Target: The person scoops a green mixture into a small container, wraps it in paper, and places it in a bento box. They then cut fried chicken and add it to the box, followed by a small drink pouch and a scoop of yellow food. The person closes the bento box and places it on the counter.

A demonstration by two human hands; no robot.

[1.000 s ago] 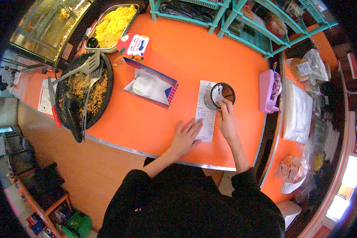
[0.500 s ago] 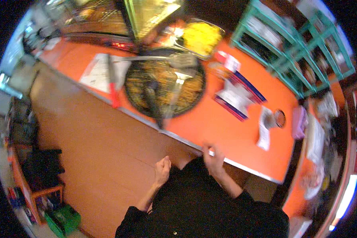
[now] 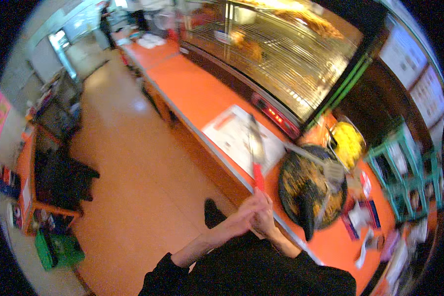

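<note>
My left hand (image 3: pixel 238 220) and my right hand (image 3: pixel 265 215) are together in front of my body at the counter's near edge, overlapping and touching. Motion blur smears their fingers, and nothing is visibly held. Just beyond them, on a white sheet or board (image 3: pixel 225 132), lies a long knife-like utensil (image 3: pixel 258 176) with a red handle and a metal blade. The handle's near end reaches close to my fingers; contact cannot be told. To the right stands a round black pan (image 3: pixel 287 200) of brownish food, with a metal turner (image 3: pixel 333 171) and a black-handled utensil (image 3: pixel 306 209) across it.
The orange counter (image 3: pixel 182 91) runs from far left to near right. A lit glass display case (image 3: pixel 291 54) stands along its back. Beyond the pan are a tray of yellow food (image 3: pixel 348 143) and teal racks (image 3: pixel 404 167). A green crate (image 3: pixel 59 249) sits at lower left.
My view has turned left, so the counter and pan now appear further right and more of the display case shows. My hands, apart before, have come together.
</note>
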